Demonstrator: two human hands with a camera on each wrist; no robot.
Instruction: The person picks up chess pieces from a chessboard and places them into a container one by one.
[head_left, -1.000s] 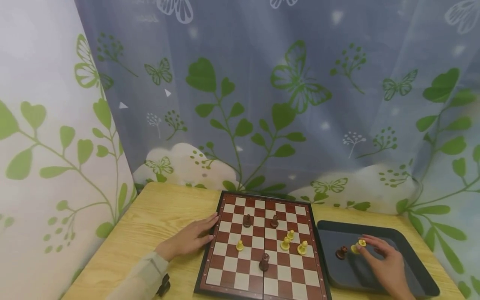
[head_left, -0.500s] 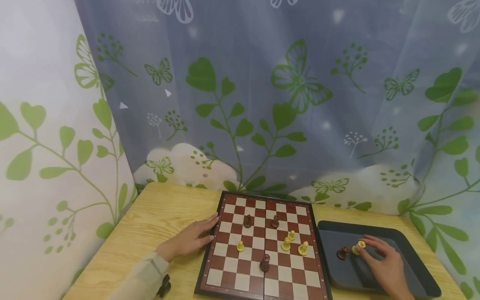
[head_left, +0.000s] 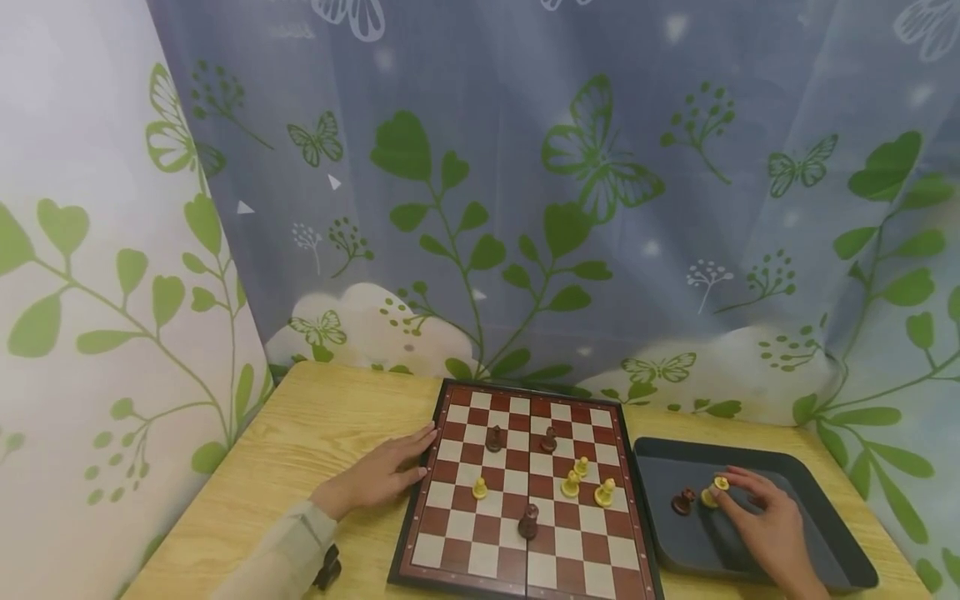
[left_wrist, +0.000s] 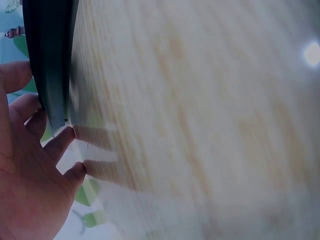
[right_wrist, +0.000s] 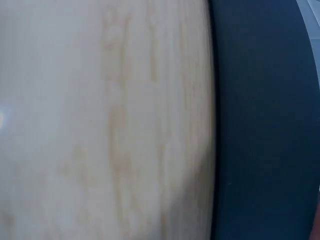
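My right hand (head_left: pixel 774 521) pinches a yellow chess piece (head_left: pixel 709 497) between thumb and fingers, in the dark tray (head_left: pixel 795 475); whether its base touches the tray floor I cannot tell. Beside it in the tray is a dark brown chess piece (head_left: pixel 683 501). With fingers extended, my left hand (head_left: pixel 375 477) rests on the table and touches the left edge of the chessboard (head_left: pixel 480 565). In the left wrist view its fingertips meet the board's black side (left_wrist: pixel 50 65). On the board stand a yellow pawn (head_left: pixel 480 488), several other yellow pieces and several dark brown ones.
The tray stands just right of the board on the wooden table (head_left: pixel 345 400). A patterned curtain (head_left: pixel 495 183) hangs behind the table's back edge, and another covers the left side. Only the tray's outer wall (right_wrist: pixel 265 120) and the table fill most of the right wrist view.
My right hand stays over the tray with the yellow chess piece, which has shifted only slightly. The left hand and the pieces on the board keep their places.
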